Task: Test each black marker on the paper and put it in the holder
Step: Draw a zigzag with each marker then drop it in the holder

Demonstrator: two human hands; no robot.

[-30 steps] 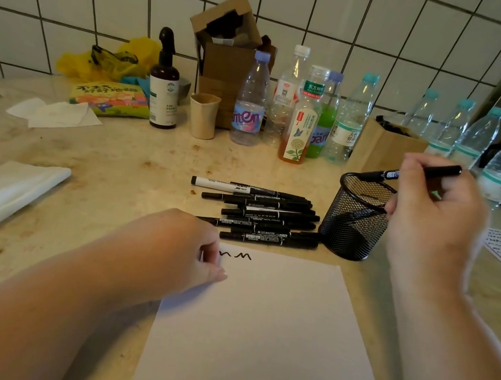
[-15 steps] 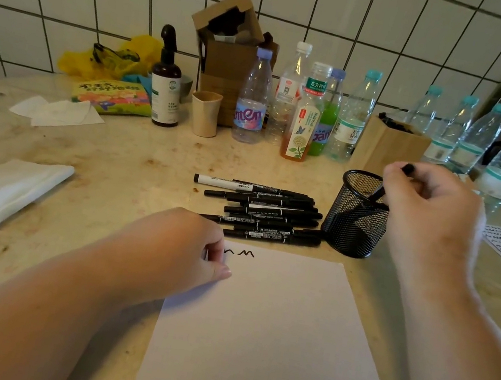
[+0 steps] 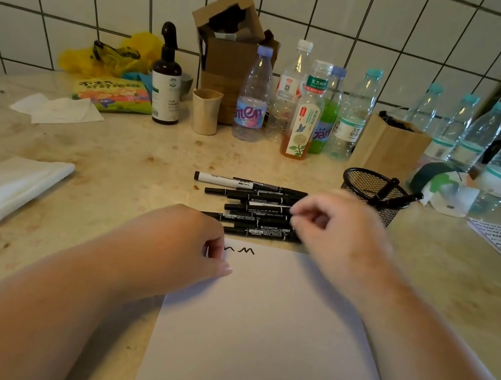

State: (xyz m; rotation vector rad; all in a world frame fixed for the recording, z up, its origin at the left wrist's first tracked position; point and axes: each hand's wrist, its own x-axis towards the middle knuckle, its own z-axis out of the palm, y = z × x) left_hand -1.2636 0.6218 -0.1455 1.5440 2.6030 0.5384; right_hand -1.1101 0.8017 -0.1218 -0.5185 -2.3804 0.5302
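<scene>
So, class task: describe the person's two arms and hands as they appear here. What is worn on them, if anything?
Both forearms are bare up to the frame edge: no sleeves, gloves, watch, bracelets or rings show. The left hand is in sharp focus; the right hand is motion-blurred, so small details on its fingers cannot be told.

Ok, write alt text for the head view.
A person's right hand reaches over a pile of black markers on a counter while the left hand rests on white paper; two markers stand in a mesh holder.
</scene>
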